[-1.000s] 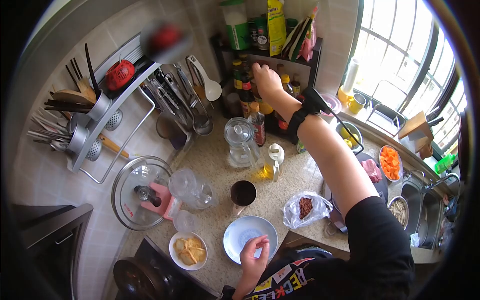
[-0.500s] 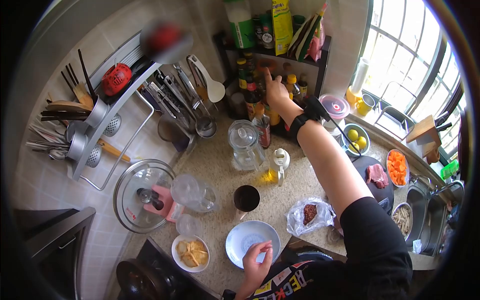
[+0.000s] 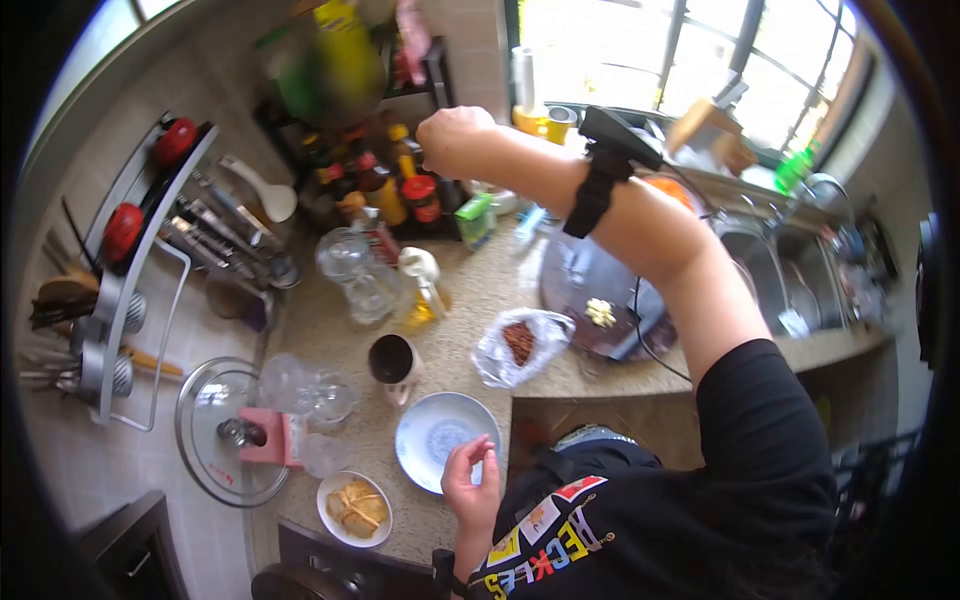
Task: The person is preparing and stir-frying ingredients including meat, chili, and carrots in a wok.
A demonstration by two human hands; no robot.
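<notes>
My right hand (image 3: 455, 140) is raised in front of the condiment shelf, its fingers curled in. Whatever those fingers hold, if anything, is hidden. Beside it stand a yellow-capped bottle (image 3: 402, 142) and a red-lidded jar (image 3: 421, 198). My left hand (image 3: 472, 480) hovers at the near rim of a pale blue bowl (image 3: 415, 470), fingers loosely bent and the thumb apart, with nothing visible in it. A dark-lined mug (image 3: 397, 372) stands behind the bowl. To the right lies a plastic bag (image 3: 492, 350) with reddish-brown pieces in it.
A glass oil pot (image 3: 424, 290) and a clear jug (image 3: 355, 280) stand behind the mug. A round board (image 3: 565, 285) bears pale chopped pieces. A small bowl of yellowish food (image 3: 356, 510) and a glass lid (image 3: 190, 470) are on the left. The sink (image 3: 755, 250) lies right.
The view has swung right, so things appear further left. My right hand's extended index finger has curled in. More of the board shows beneath my right arm. My left hand stays by the bowl.
</notes>
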